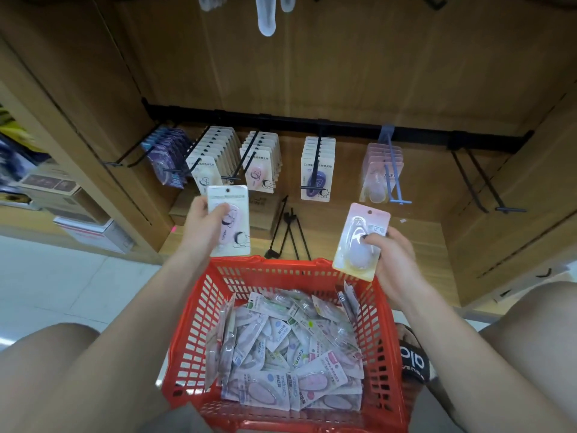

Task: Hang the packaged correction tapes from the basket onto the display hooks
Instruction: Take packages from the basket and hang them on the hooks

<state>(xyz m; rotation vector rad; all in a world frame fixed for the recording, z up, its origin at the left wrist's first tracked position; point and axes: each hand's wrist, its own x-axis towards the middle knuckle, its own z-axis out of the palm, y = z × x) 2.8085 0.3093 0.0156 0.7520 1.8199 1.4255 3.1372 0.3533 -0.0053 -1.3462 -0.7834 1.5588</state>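
Now | left hand grips 1 white pack, right hand grips 1 pink pack, both upright above red basket | matching pink hook lies ahead, nearer right grip; hang-hole on top.

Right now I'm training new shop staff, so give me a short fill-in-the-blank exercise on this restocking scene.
1. The loose packs lie in a ____ plastic basket.
2. The left hand holds a white pack; the right hand holds a ____ pack.
3. The pink packs on display hang from a ____ hook.
4. The two black hooks farthest right carry ____ packs.

Missing words: red; pink; blue; no
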